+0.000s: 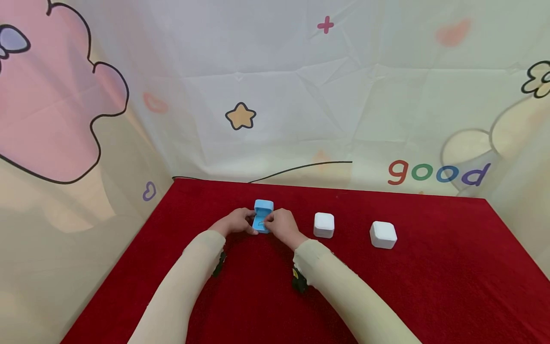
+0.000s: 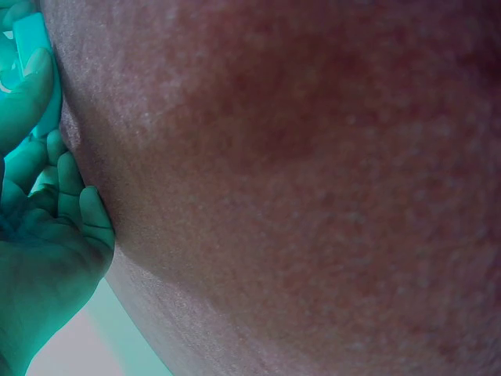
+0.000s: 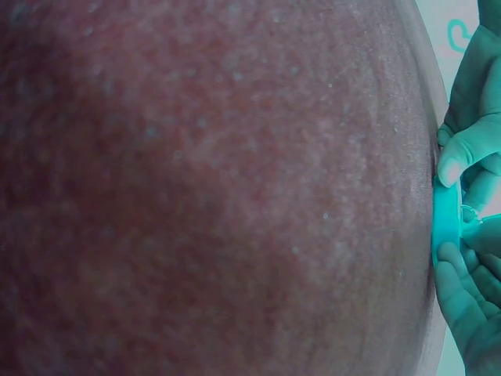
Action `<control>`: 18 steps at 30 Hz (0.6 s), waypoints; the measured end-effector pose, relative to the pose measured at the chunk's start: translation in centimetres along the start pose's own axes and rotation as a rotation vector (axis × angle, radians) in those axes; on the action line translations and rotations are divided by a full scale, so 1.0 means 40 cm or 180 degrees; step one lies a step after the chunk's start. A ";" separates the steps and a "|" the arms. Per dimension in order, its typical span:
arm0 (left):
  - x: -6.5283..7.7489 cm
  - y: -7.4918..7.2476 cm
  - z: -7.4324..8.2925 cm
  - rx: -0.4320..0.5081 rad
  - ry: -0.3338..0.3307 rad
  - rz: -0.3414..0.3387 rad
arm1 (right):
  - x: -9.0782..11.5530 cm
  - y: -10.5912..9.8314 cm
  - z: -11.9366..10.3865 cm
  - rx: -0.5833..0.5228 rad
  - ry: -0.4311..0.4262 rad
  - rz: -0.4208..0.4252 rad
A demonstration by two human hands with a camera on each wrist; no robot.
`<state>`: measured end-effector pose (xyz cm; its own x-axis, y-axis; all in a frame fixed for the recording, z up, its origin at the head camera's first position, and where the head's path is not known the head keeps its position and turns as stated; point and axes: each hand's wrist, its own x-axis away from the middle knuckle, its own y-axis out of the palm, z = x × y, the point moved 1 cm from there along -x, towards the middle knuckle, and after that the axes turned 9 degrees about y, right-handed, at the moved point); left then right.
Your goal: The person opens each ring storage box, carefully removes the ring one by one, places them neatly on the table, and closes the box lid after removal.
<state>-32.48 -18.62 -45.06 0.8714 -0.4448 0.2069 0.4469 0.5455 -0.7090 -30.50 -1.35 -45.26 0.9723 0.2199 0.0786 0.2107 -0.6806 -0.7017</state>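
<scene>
A small light-blue ring box (image 1: pixel 264 206) stands with its lid raised on the red cloth. My left hand (image 1: pixel 240 220) grips it from the left, thumb at the front of the base. In the right wrist view the left thumb presses on one end of the blue base (image 3: pixel 446 215). From the other side my right hand (image 1: pixel 282 224) reaches into the box, its fingertips pinching a small ring (image 3: pixel 468 212) at the cushion. The left wrist view shows the left thumb (image 2: pixel 35 82) against the box's edge (image 2: pixel 33 35), the other fingers loosely bent.
Right of the hands, two closed white boxes (image 1: pixel 324 225) with rounded corners stand apart on the red cloth (image 1: pixel 258 296). The farther white box (image 1: pixel 383 234) is slightly turned. A printed curtain (image 1: pixel 275 95) hangs behind the table's back edge and along both sides.
</scene>
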 end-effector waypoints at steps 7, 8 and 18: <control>-0.001 -0.002 -0.003 0.0006 -0.0006 0.0020 | -0.002 0.000 0.000 -0.0087 0.0080 -0.0025; -0.001 -0.002 -0.002 0.0011 -0.0006 0.0021 | -0.002 -0.001 -0.001 -0.0105 0.0090 -0.0027; 0.003 -0.001 0.001 0.0021 -0.0033 0.0006 | -0.002 -0.001 0.005 -0.0221 0.0128 -0.0042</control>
<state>-32.41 -18.68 -44.98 0.8743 -0.4363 0.2126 0.4465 0.5511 -0.7050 -30.60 -1.20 -45.36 0.9724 0.2019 0.1168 0.2286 -0.7249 -0.6498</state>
